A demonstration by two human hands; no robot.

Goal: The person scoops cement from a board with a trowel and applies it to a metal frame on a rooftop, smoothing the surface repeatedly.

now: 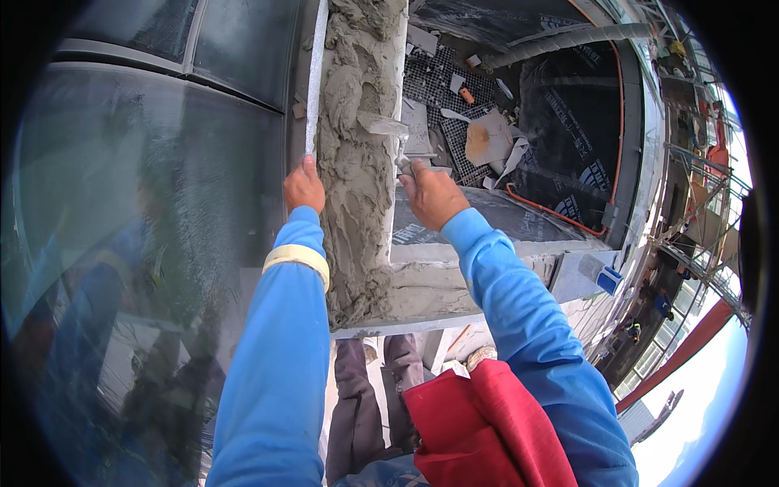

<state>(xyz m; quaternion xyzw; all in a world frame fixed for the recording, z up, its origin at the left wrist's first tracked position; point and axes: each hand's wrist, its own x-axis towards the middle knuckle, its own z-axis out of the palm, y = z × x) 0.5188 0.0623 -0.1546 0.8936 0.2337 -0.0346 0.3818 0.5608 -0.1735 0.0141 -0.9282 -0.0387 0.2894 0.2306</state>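
Note:
Thick wet grey mortar (pixel 349 162) runs along the top of a narrow ledge in front of me, lumpy and streaked. My right hand (pixel 434 195) is closed round the handle of a trowel (pixel 383 124), whose mortar-smeared blade lies across the mortar. At the ledge's left edge, my left hand (pixel 304 187) grips the near end of a long, thin, pale grey strip (pixel 316 77). The strip stretches away from me between the mortar and the window. Its exact kind is unclear, and the left fingertips are partly hidden.
Large glass panes (pixel 154 187) stand close on the left. Right of the ledge, a dark-lined recess (pixel 568 130) holds broken board pieces (pixel 489 138) and an orange-handled tool (pixel 466 96). An orange hose (pixel 560 217) bends along it. A blue object (pixel 608 280) sits on the near-right ledge; scaffolding (pixel 706 170) rises beyond.

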